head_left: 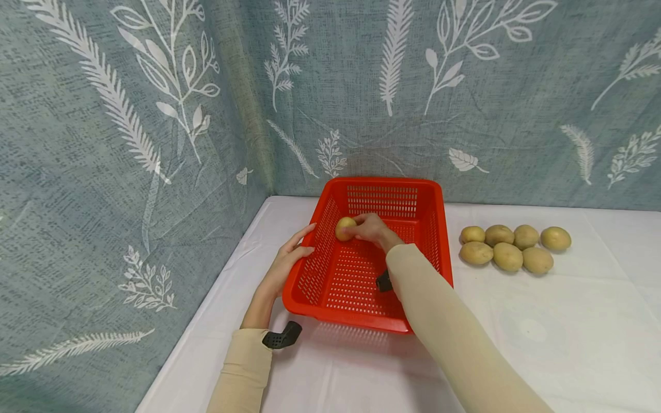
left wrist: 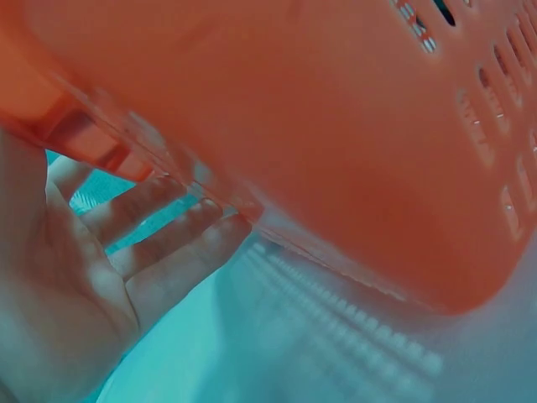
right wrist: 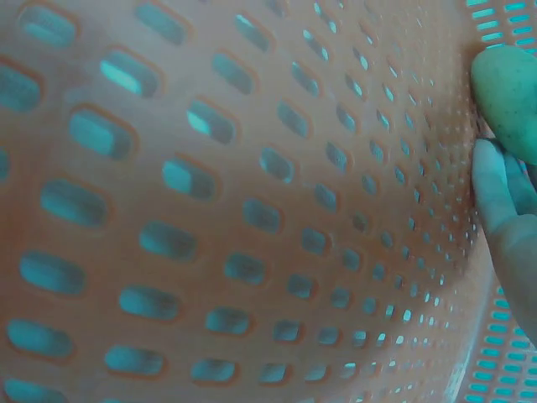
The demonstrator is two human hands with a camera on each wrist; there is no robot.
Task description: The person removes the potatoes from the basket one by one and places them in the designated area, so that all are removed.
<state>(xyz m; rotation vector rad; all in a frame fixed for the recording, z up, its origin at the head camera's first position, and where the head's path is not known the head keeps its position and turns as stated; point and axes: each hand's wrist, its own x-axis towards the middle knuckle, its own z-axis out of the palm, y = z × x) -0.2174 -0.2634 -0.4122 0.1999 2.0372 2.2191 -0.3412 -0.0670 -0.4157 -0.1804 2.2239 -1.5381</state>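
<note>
A red plastic basket (head_left: 356, 312) with slotted walls stands on the white-covered table. My left hand (head_left: 283, 265) holds its left rim. In the left wrist view, several fingers (left wrist: 172, 252) of that hand reach under the rim and touch the outer wall, while the thumb is hidden there. Inside the basket, near its left wall, my right hand (head_left: 370, 228) grips a yellow-brown potato (head_left: 344, 229). The right wrist view catches the same potato (right wrist: 508, 101) at its right edge, with fingertips below it. Whether the potato touches the basket floor I cannot tell.
Several more potatoes (head_left: 508, 256) lie in two rows on the table, right of the basket. A white cloth (head_left: 583, 321) covers the tabletop. Grey-green curtains (head_left: 356, 126) with white leaf prints hang behind and along the left.
</note>
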